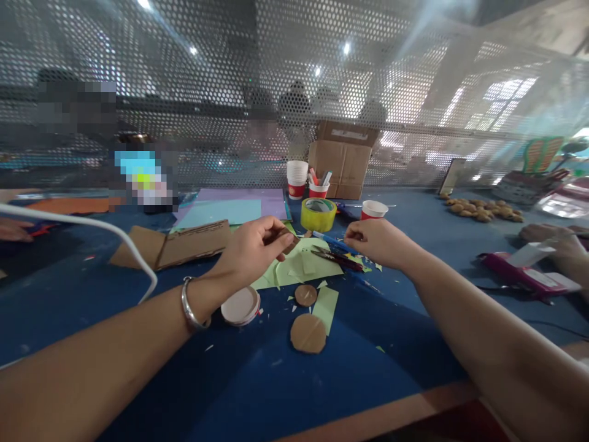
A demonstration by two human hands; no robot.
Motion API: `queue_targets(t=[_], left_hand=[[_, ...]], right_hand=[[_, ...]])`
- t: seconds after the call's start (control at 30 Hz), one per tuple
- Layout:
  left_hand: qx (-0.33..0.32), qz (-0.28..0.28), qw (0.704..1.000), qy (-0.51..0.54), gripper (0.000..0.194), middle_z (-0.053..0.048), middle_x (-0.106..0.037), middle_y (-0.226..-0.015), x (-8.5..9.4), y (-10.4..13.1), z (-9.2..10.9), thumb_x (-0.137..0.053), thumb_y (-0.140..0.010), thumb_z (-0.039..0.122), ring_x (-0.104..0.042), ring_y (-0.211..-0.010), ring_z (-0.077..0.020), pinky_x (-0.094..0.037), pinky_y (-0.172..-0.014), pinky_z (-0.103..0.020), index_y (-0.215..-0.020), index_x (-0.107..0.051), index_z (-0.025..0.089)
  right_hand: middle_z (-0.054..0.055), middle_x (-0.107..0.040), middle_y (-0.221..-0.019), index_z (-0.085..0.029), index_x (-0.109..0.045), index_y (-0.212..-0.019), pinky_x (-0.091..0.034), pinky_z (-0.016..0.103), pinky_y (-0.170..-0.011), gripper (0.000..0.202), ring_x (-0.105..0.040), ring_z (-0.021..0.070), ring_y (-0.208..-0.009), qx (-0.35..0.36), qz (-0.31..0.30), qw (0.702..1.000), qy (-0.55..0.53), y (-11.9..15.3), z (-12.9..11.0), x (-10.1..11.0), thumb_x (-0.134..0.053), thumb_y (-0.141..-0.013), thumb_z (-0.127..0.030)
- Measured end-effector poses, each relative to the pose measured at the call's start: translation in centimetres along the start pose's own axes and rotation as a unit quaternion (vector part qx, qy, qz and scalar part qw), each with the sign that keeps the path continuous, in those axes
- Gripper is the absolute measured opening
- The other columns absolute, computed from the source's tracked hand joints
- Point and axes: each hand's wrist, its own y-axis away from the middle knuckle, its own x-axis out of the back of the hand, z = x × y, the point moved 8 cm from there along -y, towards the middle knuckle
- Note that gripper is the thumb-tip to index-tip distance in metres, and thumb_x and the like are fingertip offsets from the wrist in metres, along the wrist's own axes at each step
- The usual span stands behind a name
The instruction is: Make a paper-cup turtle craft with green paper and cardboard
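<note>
Forearms [124,344] are filling the lower corners, left hand [251,250] pinching a brown piece [291,245] mid-frame, right hand [375,238] curling, its grip unclear.

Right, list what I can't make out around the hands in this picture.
All in the head view:
- Brown piece in the left hand: mostly covered by that hand.
- Right hand: its own curl hides whether it holds anything.
- Red-and-white cup: lower part hidden behind the right hand.
- Printing on the folded cardboard: too small and blurred to read.
- Another person's hand: cut off by the left edge.
</note>
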Motion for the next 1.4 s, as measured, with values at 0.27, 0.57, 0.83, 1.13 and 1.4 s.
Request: queue_targets(t=[0.27,0.57,0.83,1.13,1.4], left_hand=[[0.020,0.047,0.996,0.073,0.020,-0.003,-0.073,-0.079,0.8,-0.3,-0.3,-0.068,-0.088,0.038,-0.068,-0.063,-0.0152,-0.045,-0.050,-0.024,-0.088,-0.063,0.019],[0.050,0.045,0.985,0.156,0.021,-0.005,-0.074,-0.080,0.5,-0.4,-1.5,-0.068,-0.087,0.039,-0.069,-0.065,-0.0159,-0.050,-0.059,-0.028,-0.087,-0.065,0.018],[0.046,0.039,0.986,0.159,0.021,-0.003,-0.070,-0.074,0.7,-0.5,-1.3,-0.069,-0.087,0.038,-0.068,-0.065,-0.0160,-0.049,-0.056,-0.027,-0.084,-0.063,0.018],[0.042,0.040,0.986,0.157,0.020,-0.002,-0.069,-0.072,0.7,-0.7,-1.7,-0.069,-0.087,0.038,-0.068,-0.064,-0.0165,-0.049,-0.055,-0.027,-0.083,-0.062,0.020],[0.053,0.014,0.981,0.184,0.021,-0.006,-0.075,-0.087,-0.3,0.5,0.6,-0.065,-0.089,0.041,-0.070,-0.080,-0.0194,-0.048,-0.059,-0.026,-0.089,-0.063,0.020]], right_hand=[[0.009,-0.075,-0.094,-0.019,-0.074,-0.099,-0.045,0.031,-0.071,0.023,-0.069,0.0246,-0.087,-0.105,0.070,0.983,0.135,-1.8,6.2,2.1,-0.055,-0.091,-0.030],[0.010,-0.062,-0.128,-0.016,-0.059,-0.127,-0.056,0.045,-0.091,0.036,-0.065,0.0236,-0.108,-0.080,0.049,0.973,0.210,-5.9,4.3,-1.8,-0.062,-0.097,-0.036],[0.012,-0.062,-0.128,-0.015,-0.059,-0.127,-0.057,0.044,-0.091,0.037,-0.065,0.0237,-0.108,-0.132,0.003,0.967,0.218,-9.4,5.3,-3.2,-0.063,-0.097,-0.035],[0.012,-0.065,-0.124,-0.016,-0.063,-0.123,-0.056,0.043,-0.092,0.031,-0.065,0.0241,-0.108,-0.130,0.093,0.968,0.191,-9.5,4.9,0.1,-0.060,-0.098,-0.033],[0.015,-0.073,-0.113,-0.014,-0.070,-0.120,-0.050,0.040,-0.092,0.035,-0.065,0.0300,-0.107,-0.102,0.282,0.944,0.137,-4.9,3.4,6.3,-0.051,-0.094,-0.028]])
